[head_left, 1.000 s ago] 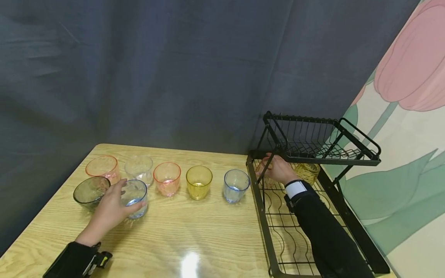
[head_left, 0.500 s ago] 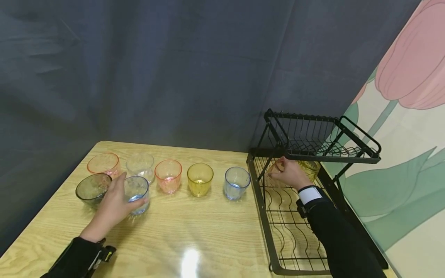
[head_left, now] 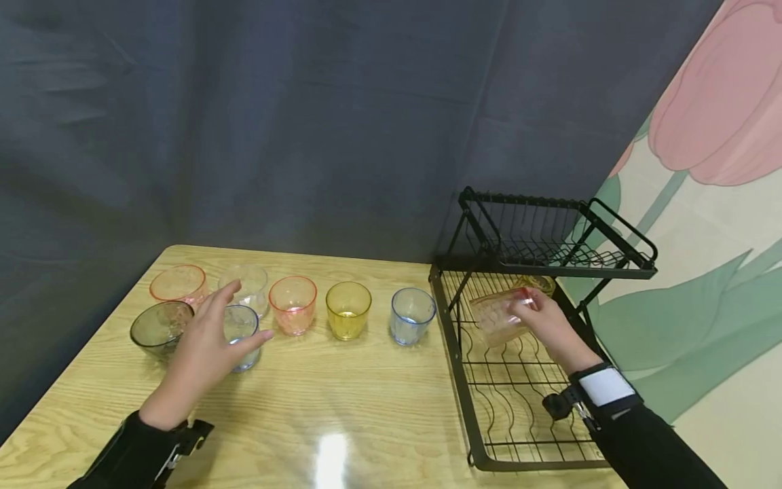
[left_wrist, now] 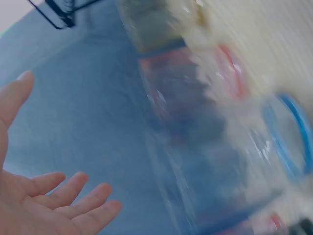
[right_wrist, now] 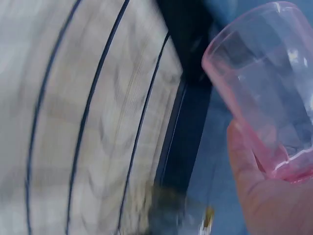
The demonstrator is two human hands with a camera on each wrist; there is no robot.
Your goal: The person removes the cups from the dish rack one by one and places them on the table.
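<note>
My right hand (head_left: pixel 552 333) pinches a pink glass (head_left: pixel 496 316) by its base end, holding it tilted on its side above the lower tier of a black dish rack (head_left: pixel 457 380). In the right wrist view, the thumb lies along the wall of that glass (right_wrist: pixel 266 83). A yellow glass (head_left: pixel 539 285) sits in the rack behind this hand, partly hidden. At the left my left hand (head_left: pixel 204 350) has its fingers spread and holds nothing. It is beside a blue-rimmed glass (head_left: pixel 243 322), which it partly covers. A dark grey glass (head_left: pixel 155 331) stands left of that hand.
On the wooden table (head_left: pixel 275 421) stand a red-rimmed glass (head_left: pixel 183 285), a clear glass (head_left: pixel 247 285), a pink glass (head_left: pixel 293 305), a yellow glass (head_left: pixel 348 312) and another blue glass (head_left: pixel 412 318). The rack's upper tier (head_left: pixel 550 238) overhangs the back of its lower tier.
The right hand has drawn the pink glass out from under the upper tier, toward the front right, and tilted it. The left hand has spread its fingers away from the blue-rimmed glass.
</note>
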